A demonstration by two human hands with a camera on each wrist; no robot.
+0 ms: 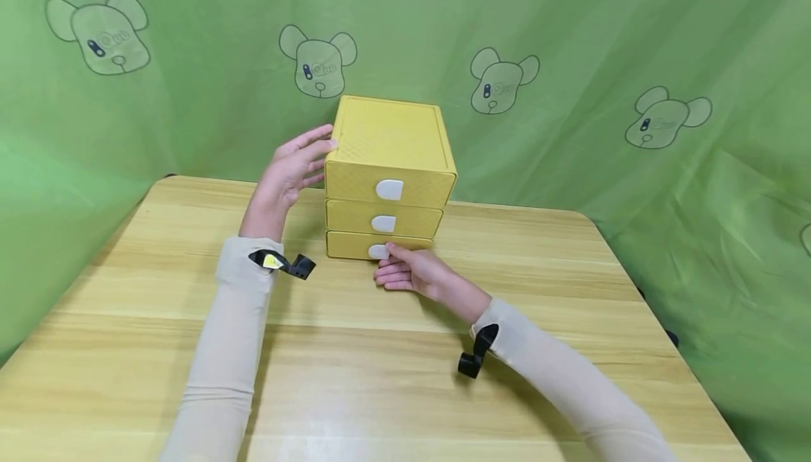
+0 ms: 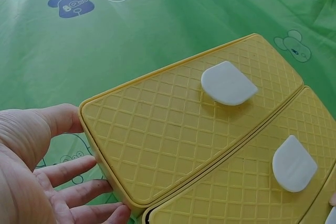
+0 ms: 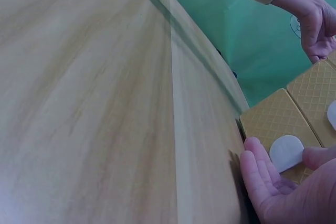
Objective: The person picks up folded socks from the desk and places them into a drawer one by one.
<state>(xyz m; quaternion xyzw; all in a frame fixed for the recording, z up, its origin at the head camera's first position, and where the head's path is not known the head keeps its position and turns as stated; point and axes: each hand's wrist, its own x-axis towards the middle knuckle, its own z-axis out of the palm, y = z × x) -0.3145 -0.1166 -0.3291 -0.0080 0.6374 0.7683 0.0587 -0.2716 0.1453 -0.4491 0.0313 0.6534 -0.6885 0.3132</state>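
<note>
A yellow three-drawer box [image 1: 395,132] stands on the table, each drawer front carrying a white handle. My left hand [image 1: 298,163] rests against the box's left side near the top, thumb by the upper edge. In the left wrist view its fingers [image 2: 79,195] lie extended along that side, beside the top drawer [image 2: 173,124]. Down at the bottom drawer [image 1: 347,245], my right hand [image 1: 423,273] touches the white handle [image 3: 286,153] with its thumb. The other fingers of that hand stretch out below the handle, close over the tabletop. All drawers sit in the box.
The wooden table [image 1: 355,377] extends in front of the box and to both sides. Behind it hangs a green curtain [image 1: 405,11] printed with bear faces. Black mounts [image 1: 300,266] are strapped at both wrists over light sleeves.
</note>
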